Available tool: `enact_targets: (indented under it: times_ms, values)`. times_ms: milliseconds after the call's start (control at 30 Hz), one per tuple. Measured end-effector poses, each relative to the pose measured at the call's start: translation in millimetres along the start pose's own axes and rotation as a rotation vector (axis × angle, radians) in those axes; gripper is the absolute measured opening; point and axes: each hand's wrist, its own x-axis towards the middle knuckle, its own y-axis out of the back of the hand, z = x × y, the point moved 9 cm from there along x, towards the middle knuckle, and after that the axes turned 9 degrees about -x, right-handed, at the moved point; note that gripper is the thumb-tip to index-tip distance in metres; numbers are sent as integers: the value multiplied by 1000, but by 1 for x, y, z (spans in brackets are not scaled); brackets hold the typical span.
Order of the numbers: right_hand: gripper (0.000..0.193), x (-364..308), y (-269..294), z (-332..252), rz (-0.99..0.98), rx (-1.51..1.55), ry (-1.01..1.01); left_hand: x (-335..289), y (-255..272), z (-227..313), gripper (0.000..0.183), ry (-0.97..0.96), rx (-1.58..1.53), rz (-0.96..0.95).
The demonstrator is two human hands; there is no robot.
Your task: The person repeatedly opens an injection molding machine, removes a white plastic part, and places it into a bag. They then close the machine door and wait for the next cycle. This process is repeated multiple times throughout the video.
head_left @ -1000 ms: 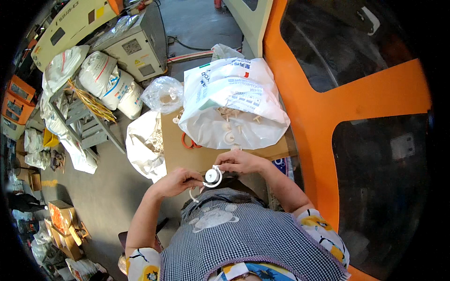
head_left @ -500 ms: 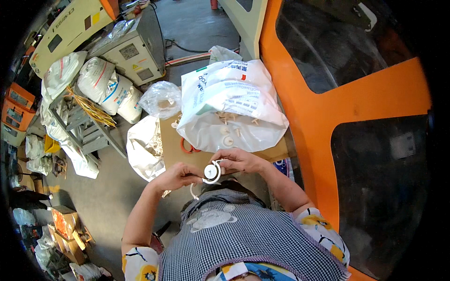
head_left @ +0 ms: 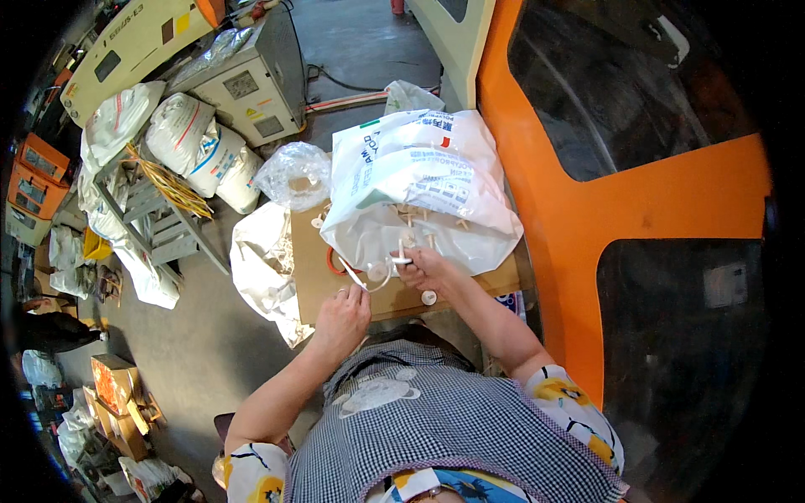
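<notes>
My left hand (head_left: 342, 320) is closed in a pinch on one end of a curved white plastic strip with a ring-shaped part (head_left: 379, 272). Over the mouth of the white plastic bag (head_left: 423, 159), my right hand (head_left: 429, 272) grips a small white plastic piece with a disc and stem (head_left: 402, 258). The ring part and the stemmed piece are close together; whether they touch I cannot tell. Several similar stemmed pieces (head_left: 411, 220) show in the bag's opening. Below my right hand, a small round white piece (head_left: 429, 298) lies on the cardboard (head_left: 323, 293).
An orange-red ring (head_left: 337, 261) lies left of the bag. Beside the cardboard stands an open white sack (head_left: 260, 260), with a clear plastic bag (head_left: 293, 174) behind it. An orange machine (head_left: 545, 210) borders the right side. Farther left are full sacks (head_left: 180, 130) and a grey step frame (head_left: 163, 226).
Both hands have moved forward from near my waist to the bag and drawn apart, the right one farther. A round white piece now shows on the cardboard.
</notes>
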Motion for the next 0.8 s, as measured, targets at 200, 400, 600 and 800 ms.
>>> enact_targets:
  times_ms: [200,400,600,800]
  values:
    - [30,20,5,4,-21,223,-144,-11,11,-18,22,47,33,51]
    - [21,-16,138,-46,573,234,352,-64,-11,-67,14,299,-295,-9]
    - [34,-1,151,-69,884,-514,578,-46,-20,-75,22,600,-1294,9]
    - [37,-61,-125,-51,-149,-468,532,-47,-36,-58,19,573,-1793,11]
